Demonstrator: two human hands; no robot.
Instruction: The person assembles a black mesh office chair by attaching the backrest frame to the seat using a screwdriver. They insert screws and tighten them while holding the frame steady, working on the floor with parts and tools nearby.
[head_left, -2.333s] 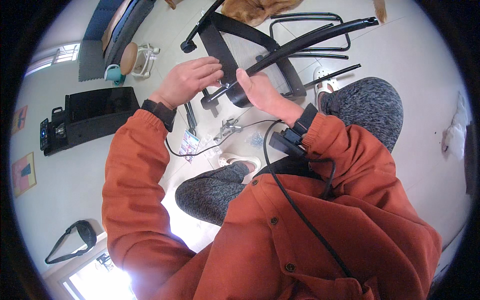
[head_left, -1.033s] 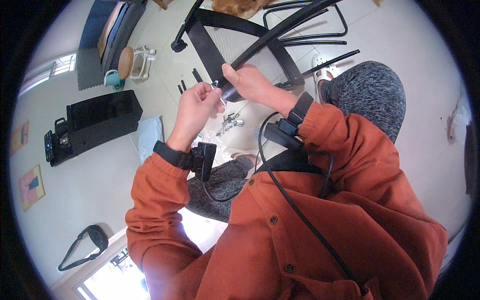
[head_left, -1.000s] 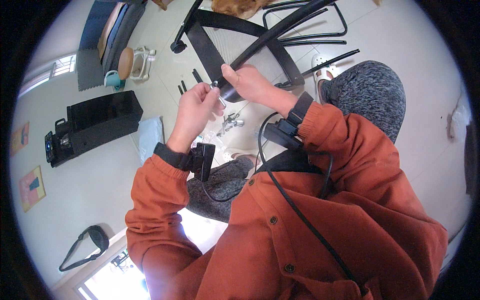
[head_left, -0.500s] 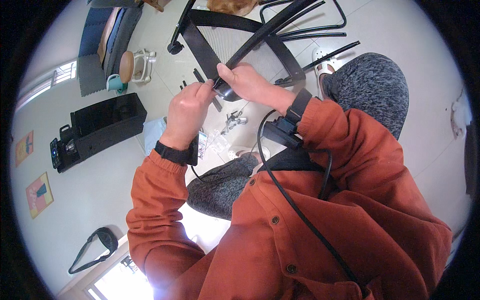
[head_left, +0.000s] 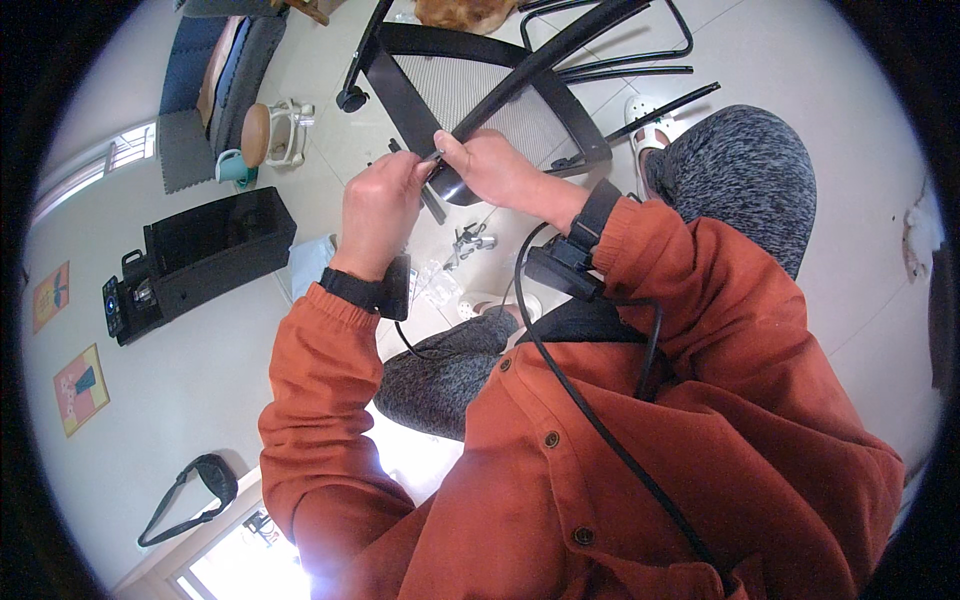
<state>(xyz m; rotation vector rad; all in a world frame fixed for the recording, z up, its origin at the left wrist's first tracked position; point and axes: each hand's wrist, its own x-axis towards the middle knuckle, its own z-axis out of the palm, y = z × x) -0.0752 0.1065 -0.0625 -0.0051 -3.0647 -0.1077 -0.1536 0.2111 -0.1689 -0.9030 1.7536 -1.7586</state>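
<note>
A long black bar [head_left: 545, 68], wide and curved at its near end, slants across a chair part with a black frame and grey mesh [head_left: 480, 85]. My right hand [head_left: 500, 172] is closed around the bar near that end, its thumb along the top. Against the end's left edge, my left hand [head_left: 383, 210] is pinched closed. A small bit of something metallic shows at its fingertips, too little to name. Both wrists wear black straps with small devices.
Loose metal parts [head_left: 470, 243] and clear plastic bags [head_left: 437, 287] lie on the tiled floor between my feet. A black caster [head_left: 352, 99] and black metal tubes [head_left: 630, 72] are beyond. At left are a black cabinet [head_left: 220, 245] and a white stool [head_left: 292, 135].
My left hand has shifted slightly and turned at the bar's end, its wrist swinging to the right. The right hand and the bar have hardly moved.
</note>
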